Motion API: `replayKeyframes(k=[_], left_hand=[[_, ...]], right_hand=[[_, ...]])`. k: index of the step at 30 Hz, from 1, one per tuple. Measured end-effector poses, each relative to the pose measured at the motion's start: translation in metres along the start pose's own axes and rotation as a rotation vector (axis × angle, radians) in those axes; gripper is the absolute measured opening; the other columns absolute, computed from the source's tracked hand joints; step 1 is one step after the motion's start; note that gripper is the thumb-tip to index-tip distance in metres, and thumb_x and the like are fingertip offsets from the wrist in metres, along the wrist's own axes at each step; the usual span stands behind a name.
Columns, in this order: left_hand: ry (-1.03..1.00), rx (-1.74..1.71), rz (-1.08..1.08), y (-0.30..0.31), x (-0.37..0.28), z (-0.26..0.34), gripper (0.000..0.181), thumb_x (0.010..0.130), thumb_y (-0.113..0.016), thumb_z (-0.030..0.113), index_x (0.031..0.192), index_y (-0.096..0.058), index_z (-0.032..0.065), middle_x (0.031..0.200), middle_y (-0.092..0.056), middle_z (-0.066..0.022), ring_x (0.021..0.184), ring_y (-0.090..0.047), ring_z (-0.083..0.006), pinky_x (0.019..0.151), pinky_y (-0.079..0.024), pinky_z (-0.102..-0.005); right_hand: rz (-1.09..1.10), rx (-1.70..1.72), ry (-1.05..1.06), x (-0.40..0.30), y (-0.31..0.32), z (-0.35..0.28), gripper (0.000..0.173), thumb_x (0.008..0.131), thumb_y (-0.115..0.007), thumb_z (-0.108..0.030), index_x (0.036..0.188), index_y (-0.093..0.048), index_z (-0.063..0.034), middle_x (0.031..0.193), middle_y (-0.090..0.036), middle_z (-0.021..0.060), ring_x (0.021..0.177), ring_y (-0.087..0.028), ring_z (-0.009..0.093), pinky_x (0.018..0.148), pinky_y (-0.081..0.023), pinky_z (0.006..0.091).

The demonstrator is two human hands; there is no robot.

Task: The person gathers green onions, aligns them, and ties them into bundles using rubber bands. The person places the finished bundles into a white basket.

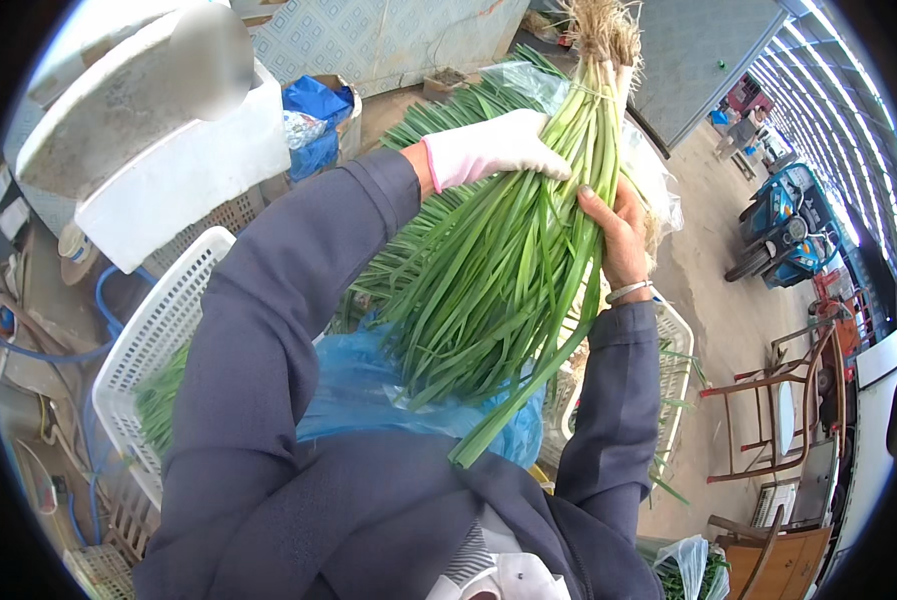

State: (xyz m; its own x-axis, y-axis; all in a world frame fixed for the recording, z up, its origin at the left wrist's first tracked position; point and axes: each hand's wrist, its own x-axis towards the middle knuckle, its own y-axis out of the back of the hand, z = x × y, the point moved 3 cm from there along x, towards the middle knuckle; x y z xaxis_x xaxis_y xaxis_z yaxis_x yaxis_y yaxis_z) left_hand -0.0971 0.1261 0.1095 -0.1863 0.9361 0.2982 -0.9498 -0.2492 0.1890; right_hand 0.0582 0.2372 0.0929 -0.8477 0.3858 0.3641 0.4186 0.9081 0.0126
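Note:
A bunch of long green stalks with pale roots, like green garlic or leeks (493, 277), is held up before me, roots away from me and leaves hanging towards my chest. What seems a thin tie crosses the stalks near the roots. My left hand (505, 150), in a white glove with a pink cuff, grips the stalks from the left. My right hand (622, 236), bare with a bracelet at the wrist, holds the bunch from the right, thumb on top. More such greens (448, 112) lie behind and beneath. Blue plastic sheeting (358, 382) is spread below the leaves.
A white perforated basket (156, 330) with greens stands at left, another white basket (677, 352) at right. White foam boxes (193, 180) and a carton with blue bags (351, 124) are upper left. Chair frames (786, 405), a blue motor tricycle (790, 225) and a distant person (745, 133) are at right.

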Motion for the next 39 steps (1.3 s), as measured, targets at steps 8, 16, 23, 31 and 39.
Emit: replayKeyframes(k=[8,16,23,31,39], left_hand=[[-0.029,-0.240,-0.092,0.000,0.018,0.030,0.050,0.077,-0.072,0.009,0.122,-0.055,-0.0055,0.106,-0.067,-0.0118,0.086,-0.067,-0.0141,0.076,-0.056,-0.0267],[0.200,-0.300,-0.050,-0.016,0.063,-0.022,0.032,0.077,-0.070,0.011,0.105,-0.065,-0.0056,0.084,-0.071,-0.0100,0.061,-0.067,-0.0135,0.056,-0.056,-0.0258],[0.177,0.237,0.025,-0.031,0.088,-0.227,0.048,0.076,-0.074,0.015,0.119,-0.060,-0.0010,0.109,-0.067,-0.0100,0.094,-0.060,-0.0165,0.087,-0.048,-0.0292],[0.393,-0.188,-0.042,-0.042,0.052,-0.259,0.054,0.076,-0.076,0.009,0.125,-0.056,-0.0024,0.109,-0.066,-0.0073,0.093,-0.061,-0.0141,0.085,-0.051,-0.0299],[0.388,-0.242,-0.044,-0.043,0.052,-0.275,0.064,0.075,-0.074,0.007,0.133,-0.047,-0.0025,0.115,-0.063,-0.0086,0.100,-0.059,-0.0142,0.088,-0.049,-0.0293]], right_hand=[[-0.068,0.290,0.060,0.001,0.008,-0.017,0.044,0.089,-0.063,-0.012,0.128,-0.050,0.0040,0.114,-0.064,0.0116,0.097,-0.065,0.017,0.086,-0.054,0.0303],[0.013,0.410,-0.117,0.012,0.048,0.037,0.039,0.091,-0.061,-0.016,0.125,-0.053,0.0021,0.111,-0.065,0.0100,0.092,-0.066,0.015,0.081,-0.054,0.0285],[0.157,-0.938,-0.322,-0.007,0.113,0.188,0.084,0.079,-0.074,-0.038,0.142,-0.036,0.0019,0.120,-0.062,0.0207,0.110,-0.061,0.031,0.092,-0.048,0.0366],[0.053,-1.405,0.014,-0.042,0.105,0.180,0.050,0.071,-0.076,-0.013,0.119,-0.064,-0.0194,0.112,-0.061,0.0135,0.094,-0.062,0.032,0.079,-0.052,0.0427],[-0.041,-1.183,-0.348,0.012,0.070,0.218,0.019,0.075,-0.071,-0.016,0.088,-0.069,-0.0035,0.070,-0.066,0.0157,0.070,-0.067,0.029,0.065,-0.053,0.0382]])
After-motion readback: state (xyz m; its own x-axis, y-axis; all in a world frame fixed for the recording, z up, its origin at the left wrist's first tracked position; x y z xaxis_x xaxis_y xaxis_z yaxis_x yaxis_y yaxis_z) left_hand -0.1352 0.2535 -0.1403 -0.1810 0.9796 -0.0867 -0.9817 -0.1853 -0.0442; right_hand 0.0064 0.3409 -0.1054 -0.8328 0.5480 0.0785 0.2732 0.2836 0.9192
